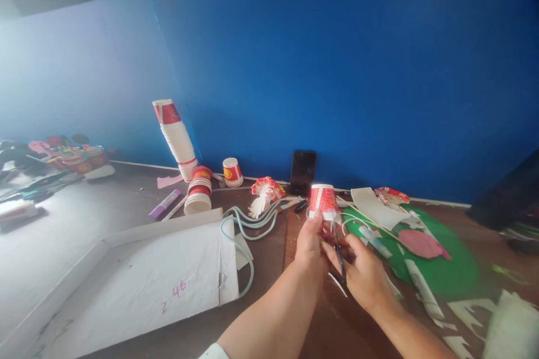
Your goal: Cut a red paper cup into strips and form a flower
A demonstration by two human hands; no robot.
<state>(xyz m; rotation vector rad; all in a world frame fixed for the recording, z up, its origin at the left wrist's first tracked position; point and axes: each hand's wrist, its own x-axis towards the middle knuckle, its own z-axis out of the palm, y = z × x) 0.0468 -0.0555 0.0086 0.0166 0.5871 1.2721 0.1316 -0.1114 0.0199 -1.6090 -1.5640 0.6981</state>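
Observation:
A red and white paper cup is held upside down in my left hand, whose fingers close round its lower part. In my right hand is a pair of dark-handled scissors, the blades pointing up at the cup's lower edge. Part of the cup's rim and the fingertips behind it are hidden. Below the hands a thin white strip lies on the brown table.
A white box lid takes up the left front. Paper cup stacks, a single cup and a cut-up cup stand behind it. A phone leans on the blue partition. Green paper with scraps lies right; a pale cable curls left.

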